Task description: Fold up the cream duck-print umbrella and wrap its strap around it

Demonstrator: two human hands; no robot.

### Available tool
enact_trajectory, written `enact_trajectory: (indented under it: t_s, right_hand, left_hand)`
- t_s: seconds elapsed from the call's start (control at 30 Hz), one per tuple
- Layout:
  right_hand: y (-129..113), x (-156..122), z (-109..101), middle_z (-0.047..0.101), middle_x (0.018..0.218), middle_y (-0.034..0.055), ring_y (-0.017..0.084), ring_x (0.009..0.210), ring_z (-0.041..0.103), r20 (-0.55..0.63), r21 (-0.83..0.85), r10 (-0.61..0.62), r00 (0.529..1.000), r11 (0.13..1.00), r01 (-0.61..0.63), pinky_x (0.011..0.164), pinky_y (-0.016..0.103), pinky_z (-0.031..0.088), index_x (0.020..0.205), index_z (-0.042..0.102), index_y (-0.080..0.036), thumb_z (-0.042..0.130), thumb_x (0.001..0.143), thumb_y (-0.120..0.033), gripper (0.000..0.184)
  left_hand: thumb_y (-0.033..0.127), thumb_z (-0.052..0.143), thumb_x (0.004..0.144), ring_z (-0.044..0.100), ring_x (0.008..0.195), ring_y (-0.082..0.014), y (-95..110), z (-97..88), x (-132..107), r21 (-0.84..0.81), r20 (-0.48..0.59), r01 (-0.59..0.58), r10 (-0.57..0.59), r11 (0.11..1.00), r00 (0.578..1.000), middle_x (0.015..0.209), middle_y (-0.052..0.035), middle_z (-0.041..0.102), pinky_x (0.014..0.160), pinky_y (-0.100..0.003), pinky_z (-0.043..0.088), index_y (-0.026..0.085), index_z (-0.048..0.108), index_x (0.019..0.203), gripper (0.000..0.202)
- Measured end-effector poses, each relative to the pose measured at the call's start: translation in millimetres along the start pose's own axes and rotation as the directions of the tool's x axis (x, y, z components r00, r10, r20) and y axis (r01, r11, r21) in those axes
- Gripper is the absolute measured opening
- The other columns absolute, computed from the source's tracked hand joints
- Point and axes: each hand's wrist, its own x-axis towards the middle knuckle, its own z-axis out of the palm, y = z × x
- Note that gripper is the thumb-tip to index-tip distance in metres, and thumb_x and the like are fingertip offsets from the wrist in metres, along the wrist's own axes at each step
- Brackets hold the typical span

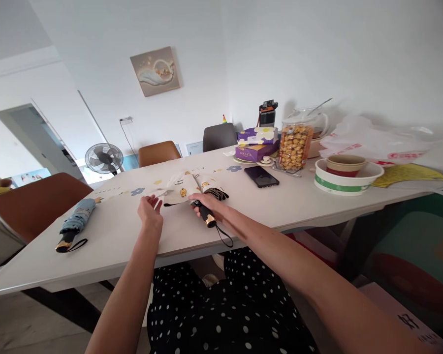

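Observation:
A white folding umbrella [182, 189] with small yellow cartoon figures lies on the table, its canopy collapsed but loosely spread. My right hand [205, 202] is closed around it where the canopy meets the black handle [207, 215]. A gold cap and a black wrist loop finish the handle, which points towards me. At the canopy's left side, my left hand [151, 210] pinches what looks like the end of a thin pale strap [163, 191]; its fingertips are small and partly hidden. Farther left lies a blue folding umbrella [79, 219], rolled up, with a black and gold handle.
A phone [261, 176] lies right of the white umbrella. Behind it are purple tissue packs [256, 151], a jar of round snacks [296, 145] and a dark bottle [268, 115]. Paper bowls [349, 177] and a plastic bag [372, 140] stand at right. Chairs [158, 154] line the far side.

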Motion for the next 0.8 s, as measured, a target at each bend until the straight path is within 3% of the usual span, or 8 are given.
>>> enact_trajectory:
  t_s: [0.2, 0.3, 0.4, 0.47, 0.57, 0.63, 0.73, 0.8]
  right_hand:
    - [-8, -4, 0, 0.053, 0.059, -0.0014, 0.005, 0.042, 0.045, -0.066, 0.08, -0.019, 0.998, 0.997, 0.024, 0.037, 0.017, 0.042, 0.072, 0.049, -0.015, 0.057, 0.078, -0.021, 0.011]
    - [-7, -5, 2, 0.054, 0.058, -0.0005, 0.006, 0.041, 0.046, -0.085, 0.059, -0.036, 0.996, 0.997, 0.041, 0.036, 0.018, 0.042, 0.07, 0.05, -0.015, 0.059, 0.076, -0.022, 0.013]
    - [-4, -2, 3, 0.056, 0.058, 0.0006, 0.007, 0.04, 0.047, -0.108, 0.018, -0.05, 0.993, 0.998, 0.052, 0.035, 0.02, 0.042, 0.07, 0.052, -0.015, 0.063, 0.072, -0.022, 0.013]
    - [-2, 0, 5, 0.057, 0.057, 0.0014, 0.008, 0.039, 0.046, -0.123, -0.017, -0.058, 0.991, 0.998, 0.056, 0.033, 0.021, 0.042, 0.07, 0.053, -0.015, 0.065, 0.069, -0.021, 0.013]
    - [1, 1, 7, 0.057, 0.054, 0.0022, 0.01, 0.038, 0.046, -0.122, -0.064, -0.064, 0.99, 0.996, 0.056, 0.031, 0.023, 0.041, 0.067, 0.053, -0.016, 0.069, 0.064, -0.02, 0.016]
    - [2, 0, 8, 0.056, 0.052, 0.0023, 0.01, 0.037, 0.046, -0.104, -0.108, -0.081, 0.991, 0.992, 0.069, 0.03, 0.023, 0.041, 0.065, 0.053, -0.016, 0.07, 0.062, -0.02, 0.018]
    - [2, -4, 10, 0.057, 0.052, 0.0026, 0.01, 0.037, 0.046, -0.071, -0.162, -0.103, 0.992, 0.983, 0.09, 0.03, 0.024, 0.042, 0.063, 0.053, -0.016, 0.071, 0.062, -0.021, 0.019]
    - [2, -6, 10, 0.057, 0.052, 0.0023, 0.01, 0.038, 0.047, -0.033, -0.162, -0.09, 0.995, 0.983, 0.083, 0.031, 0.023, 0.044, 0.063, 0.053, -0.015, 0.071, 0.063, -0.022, 0.018]
  left_hand:
    - [0.031, 0.045, 0.072, 0.054, 0.084, -0.0183, -2, -16.2, 10, 0.036, -0.233, 0.037, -0.028, 0.999, 0.972, 0.083, -0.0022, 0.046, 0.075, -0.036, 0.048, 0.024, 0.035, 0.082, 0.016]
    - [0.025, 0.052, 0.071, 0.043, 0.116, -0.0225, -2, -13.0, 1, 0.186, -0.279, -0.253, 0.298, 0.949, 0.913, 0.115, -0.0093, 0.045, 0.097, -0.039, 0.038, 0.022, 0.038, 0.106, 0.038]
    - [0.02, 0.048, 0.076, 0.039, 0.124, -0.0208, -2, 0.1, -17, 0.308, -0.054, -0.633, 0.677, 0.711, 0.734, 0.127, -0.0111, 0.045, 0.104, -0.036, 0.031, 0.02, 0.043, 0.117, 0.042]
    - [0.022, 0.043, 0.082, 0.046, 0.118, -0.019, 0, 14.0, -30, 0.243, 0.171, -0.731, 0.714, 0.638, 0.679, 0.122, -0.0095, 0.053, 0.101, -0.034, 0.035, 0.021, 0.05, 0.116, 0.034]
    - [0.027, 0.04, 0.088, 0.044, 0.122, -0.0179, 2, 38.6, -41, 0.135, 0.434, -0.757, 0.648, 0.639, 0.625, 0.125, -0.0074, 0.055, 0.105, -0.033, 0.031, 0.023, 0.055, 0.115, 0.031]
    - [0.029, 0.042, 0.088, 0.034, 0.132, -0.018, 2, 53.8, -41, 0.127, 0.513, -0.689, 0.547, 0.714, 0.661, 0.135, -0.007, 0.048, 0.111, -0.032, 0.022, 0.022, 0.056, 0.117, 0.033]
    - [0.035, 0.042, 0.089, 0.021, 0.138, -0.0184, -1, 68.3, -35, 0.175, 0.48, -0.477, 0.348, 0.861, 0.805, 0.147, -0.0079, 0.032, 0.113, -0.033, 0.016, 0.021, 0.048, 0.127, 0.041]
    - [0.043, 0.04, 0.089, 0.023, 0.138, -0.0192, -4, 71.4, -32, 0.167, 0.414, -0.308, 0.217, 0.937, 0.884, 0.149, -0.008, 0.028, 0.111, -0.033, 0.023, 0.021, 0.041, 0.132, 0.048]
